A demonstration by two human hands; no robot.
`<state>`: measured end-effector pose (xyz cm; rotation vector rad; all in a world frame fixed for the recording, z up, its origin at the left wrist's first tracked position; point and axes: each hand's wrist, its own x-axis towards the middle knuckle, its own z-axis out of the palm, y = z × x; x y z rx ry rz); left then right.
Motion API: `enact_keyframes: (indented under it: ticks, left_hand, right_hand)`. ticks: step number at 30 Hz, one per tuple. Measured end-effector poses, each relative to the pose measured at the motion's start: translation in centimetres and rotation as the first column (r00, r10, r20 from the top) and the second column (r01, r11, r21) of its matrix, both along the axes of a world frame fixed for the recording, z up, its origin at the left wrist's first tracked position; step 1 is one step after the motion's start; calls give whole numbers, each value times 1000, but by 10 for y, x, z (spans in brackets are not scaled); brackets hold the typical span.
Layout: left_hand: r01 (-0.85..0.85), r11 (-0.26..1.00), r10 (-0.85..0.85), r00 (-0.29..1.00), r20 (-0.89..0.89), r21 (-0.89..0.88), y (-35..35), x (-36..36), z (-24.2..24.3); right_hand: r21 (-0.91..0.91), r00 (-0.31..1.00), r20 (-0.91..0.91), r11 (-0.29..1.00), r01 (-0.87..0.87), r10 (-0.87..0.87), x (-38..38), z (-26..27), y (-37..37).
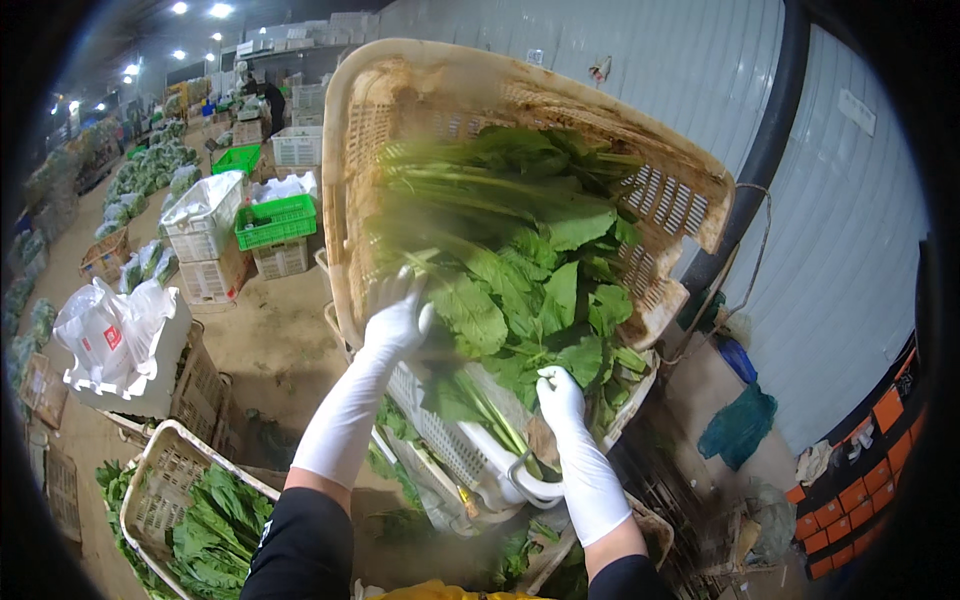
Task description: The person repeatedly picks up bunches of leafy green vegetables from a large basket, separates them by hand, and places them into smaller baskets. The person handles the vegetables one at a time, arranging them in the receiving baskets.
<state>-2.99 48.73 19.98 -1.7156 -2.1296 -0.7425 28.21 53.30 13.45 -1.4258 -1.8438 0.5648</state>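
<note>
A large, dirt-stained plastic crate (351,225) stands tilted before me, with long-stemmed leafy greens (517,292) heaped inside it. Both my hands wear long white gloves. My left hand (397,319) lies at the stem side of the heap, fingers spread, a little blurred; whether it touches the stems I cannot tell. At the lower edge of the leaves, my right hand (561,401) is closed with thumb and fingertips together on what looks like a leaf edge. Below the heap, a white plastic crate (480,450) with a metal handle holds some stems and leaves.
At lower left, a crate (142,502) holds more greens. Behind it, a white foam box (154,375) with plastic bags rests on a crate. Farther off are a green crate (276,223), stacked crates and a distant person (274,109). A metal wall (817,240) and dark pipe (757,165) border the right.
</note>
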Motion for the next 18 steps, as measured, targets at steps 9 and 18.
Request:
enact_keyframes:
  ticks: [9, 18]
  left_hand:
    - [97, 994, -92, 989, 116, -45, -3, -12, -12]
    - [234, 972, -214, 904, 370, -10, -21, -12, 16]
  right_hand:
    - [528, 860, -2, 731, -432, 510, -104, 85, -14]
    - [56, 742, 585, 897, -438, 326, -240, 160, 98]
